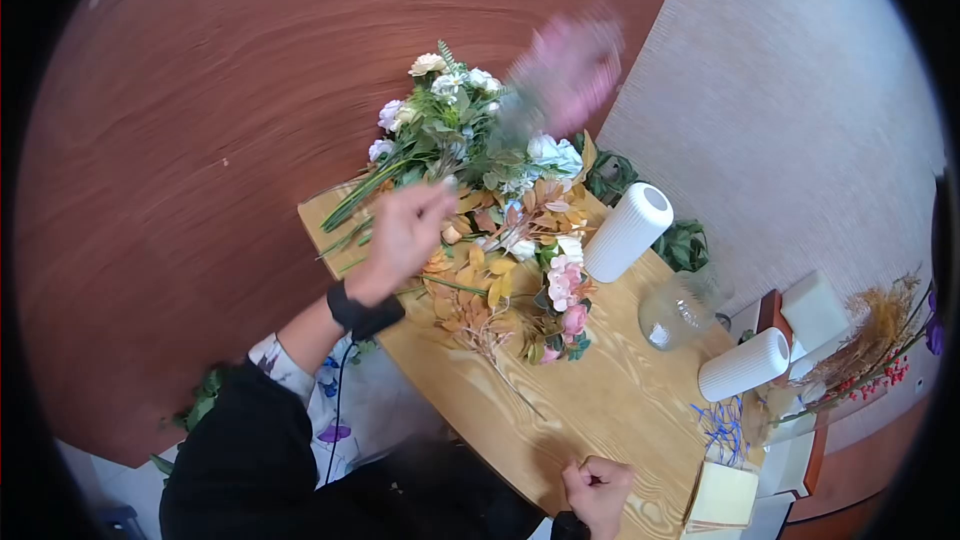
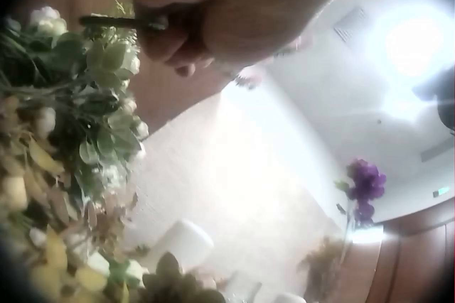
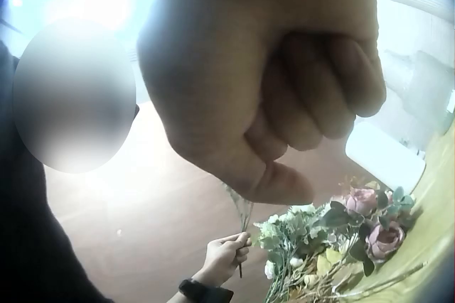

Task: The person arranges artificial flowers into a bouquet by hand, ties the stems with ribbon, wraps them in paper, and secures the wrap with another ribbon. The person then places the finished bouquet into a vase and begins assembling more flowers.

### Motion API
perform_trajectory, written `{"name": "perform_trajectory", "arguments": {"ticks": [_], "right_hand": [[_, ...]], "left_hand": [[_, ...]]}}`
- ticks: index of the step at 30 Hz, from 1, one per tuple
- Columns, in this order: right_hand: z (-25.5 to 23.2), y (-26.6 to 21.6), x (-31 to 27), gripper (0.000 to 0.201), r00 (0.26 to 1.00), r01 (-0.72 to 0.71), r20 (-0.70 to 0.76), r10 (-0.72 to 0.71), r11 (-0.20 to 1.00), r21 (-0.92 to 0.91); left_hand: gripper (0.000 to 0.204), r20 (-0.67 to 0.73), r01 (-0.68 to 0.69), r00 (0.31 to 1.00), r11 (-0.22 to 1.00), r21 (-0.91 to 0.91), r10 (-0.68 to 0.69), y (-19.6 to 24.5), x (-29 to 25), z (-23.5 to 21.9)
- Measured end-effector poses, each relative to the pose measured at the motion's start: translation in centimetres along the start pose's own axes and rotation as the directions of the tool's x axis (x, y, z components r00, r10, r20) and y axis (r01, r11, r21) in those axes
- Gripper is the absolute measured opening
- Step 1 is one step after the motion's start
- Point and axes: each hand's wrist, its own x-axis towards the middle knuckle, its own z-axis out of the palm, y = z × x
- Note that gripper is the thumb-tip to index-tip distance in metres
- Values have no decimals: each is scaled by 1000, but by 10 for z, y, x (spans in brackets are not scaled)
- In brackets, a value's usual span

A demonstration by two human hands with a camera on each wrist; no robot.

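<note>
A pink flower (image 1: pixel 575 70), blurred by motion, stands raised above the other flowers, its stem in my left hand (image 1: pixel 408 232). In the left wrist view the dark stem end (image 2: pixel 114 22) pokes out of the curled fingers. The right wrist view also shows the left hand (image 3: pixel 224 255) gripping this stem from the far side. My right hand (image 1: pixel 600 492) is at the table's near edge with fingers curled in and nothing visible in them. Beside the left hand lies a heap of white flowers and green leaves (image 1: pixel 440 130).
Yellow-brown leaf sprays (image 1: pixel 475 315) and pink roses (image 1: pixel 565 285) lie on the wooden table (image 1: pixel 600 400). Beyond them are a white ribbed vase (image 1: pixel 628 232), a clear glass vase (image 1: pixel 675 315) and another white vase (image 1: pixel 745 365). Blue ties (image 1: pixel 722 428) lie near yellow paper (image 1: pixel 722 495).
</note>
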Motion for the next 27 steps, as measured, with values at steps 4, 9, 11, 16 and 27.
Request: {"name": "perform_trajectory", "arguments": {"ticks": [4, 9, 11, 16, 27], "right_hand": [[11, 11, -7, 33, 998, -48, 41, 49, 999, -14], [0, 15, -9, 13, 852, -325, 368, 373, 927, -187], [7, 12, -9, 11, 843, -350, 371, 390, 921, -172], [26, 10, -13, 35, 994, -94, 54, 95, 995, -21], [23, 20, -21, 37, 995, -99, 12, 100, 995, -10]], "left_hand": [[10, 312, 51, 948, 998, 41, -61, -19, -64, 11], [11, 697, 43, 712, 996, 79, -86, -38, -64, 11], [19, 319, 288, 894, 949, 126, -313, -39, -36, 11], [33, 185, 146, 950, 882, 448, -252, -81, 20, 21], [36, 224, 370, 873, 887, 276, -434, -132, 45, 27]]}}
